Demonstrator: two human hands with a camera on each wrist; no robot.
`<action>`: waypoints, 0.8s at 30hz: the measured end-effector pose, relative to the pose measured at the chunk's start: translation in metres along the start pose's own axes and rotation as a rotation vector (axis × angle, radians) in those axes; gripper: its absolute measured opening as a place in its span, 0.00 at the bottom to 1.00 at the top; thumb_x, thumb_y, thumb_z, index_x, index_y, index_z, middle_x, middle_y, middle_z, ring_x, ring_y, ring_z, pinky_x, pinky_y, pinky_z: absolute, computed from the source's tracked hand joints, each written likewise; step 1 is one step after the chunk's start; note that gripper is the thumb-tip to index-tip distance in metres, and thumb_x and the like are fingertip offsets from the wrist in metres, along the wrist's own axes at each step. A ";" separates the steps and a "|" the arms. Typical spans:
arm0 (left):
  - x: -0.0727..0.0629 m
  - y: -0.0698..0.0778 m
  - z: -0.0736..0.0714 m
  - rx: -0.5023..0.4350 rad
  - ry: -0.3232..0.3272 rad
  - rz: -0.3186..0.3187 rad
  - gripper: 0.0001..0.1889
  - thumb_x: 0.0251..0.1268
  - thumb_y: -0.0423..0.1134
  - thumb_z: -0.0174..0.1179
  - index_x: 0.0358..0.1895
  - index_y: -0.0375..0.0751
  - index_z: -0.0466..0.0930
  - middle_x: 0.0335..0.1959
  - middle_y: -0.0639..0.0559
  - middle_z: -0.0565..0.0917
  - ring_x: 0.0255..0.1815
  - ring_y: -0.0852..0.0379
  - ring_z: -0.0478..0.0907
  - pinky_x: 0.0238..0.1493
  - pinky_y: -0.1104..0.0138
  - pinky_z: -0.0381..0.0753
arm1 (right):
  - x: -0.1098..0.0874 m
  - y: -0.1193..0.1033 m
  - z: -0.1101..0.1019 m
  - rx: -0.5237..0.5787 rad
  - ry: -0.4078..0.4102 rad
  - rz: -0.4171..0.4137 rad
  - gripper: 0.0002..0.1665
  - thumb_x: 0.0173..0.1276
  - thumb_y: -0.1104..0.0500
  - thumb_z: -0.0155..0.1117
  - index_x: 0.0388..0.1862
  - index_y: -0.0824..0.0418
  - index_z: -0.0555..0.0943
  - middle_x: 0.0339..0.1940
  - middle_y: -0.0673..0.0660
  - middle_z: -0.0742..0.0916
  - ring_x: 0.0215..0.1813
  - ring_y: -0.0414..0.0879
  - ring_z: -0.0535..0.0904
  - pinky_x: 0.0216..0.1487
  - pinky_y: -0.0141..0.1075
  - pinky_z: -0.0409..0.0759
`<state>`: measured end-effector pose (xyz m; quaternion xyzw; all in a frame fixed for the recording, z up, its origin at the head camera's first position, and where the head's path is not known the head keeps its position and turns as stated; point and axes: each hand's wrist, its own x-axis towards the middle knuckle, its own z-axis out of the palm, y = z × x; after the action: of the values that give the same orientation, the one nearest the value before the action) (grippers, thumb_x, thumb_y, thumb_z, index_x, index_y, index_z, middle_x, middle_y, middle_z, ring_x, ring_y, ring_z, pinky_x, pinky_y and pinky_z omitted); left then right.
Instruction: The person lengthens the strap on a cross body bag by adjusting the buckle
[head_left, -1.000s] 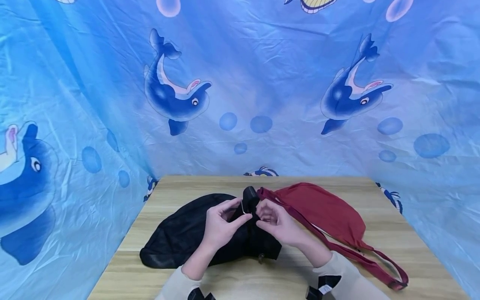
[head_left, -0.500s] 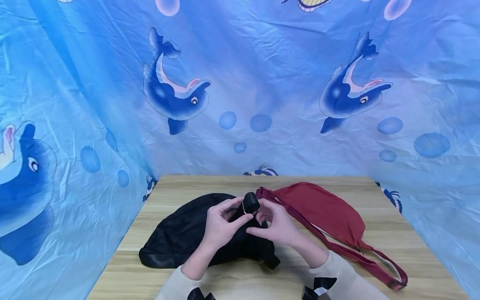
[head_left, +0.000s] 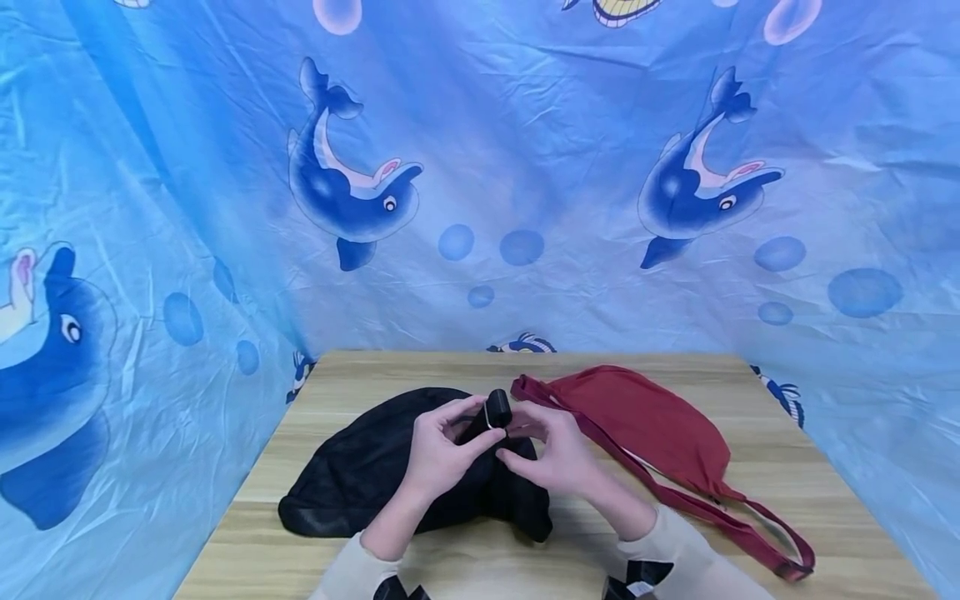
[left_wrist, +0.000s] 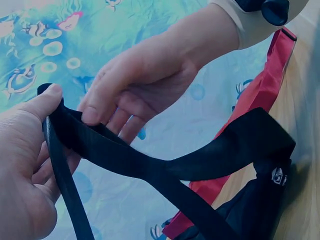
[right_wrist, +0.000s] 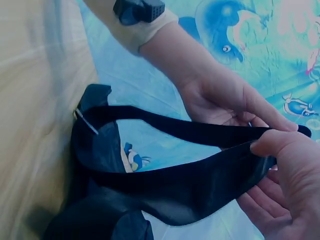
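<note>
A black sling bag lies on the table, its strap raised above it in a loop. My left hand pinches the folded strap end between thumb and fingers. Close beside it, my right hand has its thumb on one side of the strap and its fingers behind. In the right wrist view the band stretches from both hands back to the bag, passing a thin metal slider. A small white logo shows on the black fabric in the left wrist view.
To the right of the black bag lies a red sling bag, its strap trailing toward the table's front right. The wooden table meets a blue dolphin-print curtain at its back and sides.
My right hand has shifted slightly left and closed in on the strap near my left hand. The upright strap fold has sunk a little, and the black part at lower right has swung left.
</note>
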<state>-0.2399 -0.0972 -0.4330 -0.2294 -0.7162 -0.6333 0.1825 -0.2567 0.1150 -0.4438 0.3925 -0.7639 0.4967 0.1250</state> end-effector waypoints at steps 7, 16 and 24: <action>-0.001 0.002 0.001 0.009 0.033 -0.006 0.21 0.58 0.29 0.79 0.57 0.36 0.89 0.51 0.41 0.91 0.49 0.64 0.88 0.54 0.72 0.88 | -0.007 0.001 0.000 -0.041 0.020 0.045 0.27 0.62 0.68 0.80 0.60 0.61 0.86 0.54 0.59 0.92 0.50 0.47 0.93 0.54 0.41 0.91; 0.000 0.003 0.004 0.011 -0.030 0.001 0.21 0.59 0.31 0.79 0.57 0.37 0.89 0.51 0.40 0.91 0.51 0.64 0.88 0.56 0.70 0.88 | -0.005 0.004 -0.001 0.084 0.044 0.036 0.26 0.65 0.64 0.80 0.62 0.57 0.84 0.54 0.57 0.92 0.52 0.45 0.91 0.57 0.40 0.90; -0.002 0.002 0.008 0.020 -0.032 -0.028 0.21 0.60 0.33 0.79 0.57 0.36 0.89 0.53 0.41 0.91 0.51 0.62 0.89 0.54 0.71 0.89 | -0.006 0.009 -0.003 0.104 0.023 0.039 0.26 0.63 0.66 0.81 0.59 0.57 0.83 0.53 0.58 0.91 0.51 0.46 0.91 0.57 0.46 0.90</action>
<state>-0.2370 -0.0896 -0.4335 -0.2276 -0.7285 -0.6249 0.1642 -0.2601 0.1225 -0.4514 0.3777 -0.7432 0.5425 0.1037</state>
